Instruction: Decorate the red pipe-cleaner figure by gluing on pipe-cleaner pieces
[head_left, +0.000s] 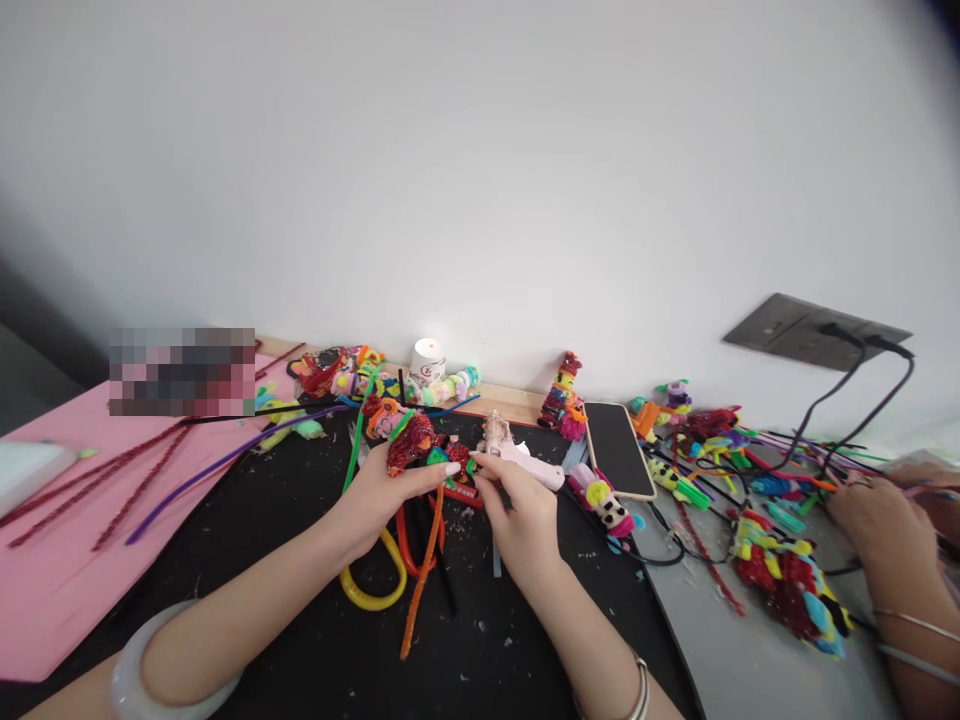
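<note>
My left hand [375, 490] is wrapped round a figure [411, 442] made of red glittery pipe cleaners, with orange, pink and green parts at its top. The figure lies tilted over the black mat. Thumb and fingers of my right hand [525, 515] are pinched together at its right end, by a small green and blue piece; what exactly they grip is too small to make out. Just behind the right hand rests a pale pink glue gun [536, 468]. Below the figure hang or lie an orange pipe cleaner [422, 585] and a yellow loop [367, 600].
Dark red pipe cleaners [142, 490] lie on pink paper [52, 600] at left. A paper cup [429, 360] and several finished figures line the wall. A tablet-like device [621, 450] stands right of the mat. Cords run from a wall socket [802, 330]; another person's hand [885, 520] works at far right.
</note>
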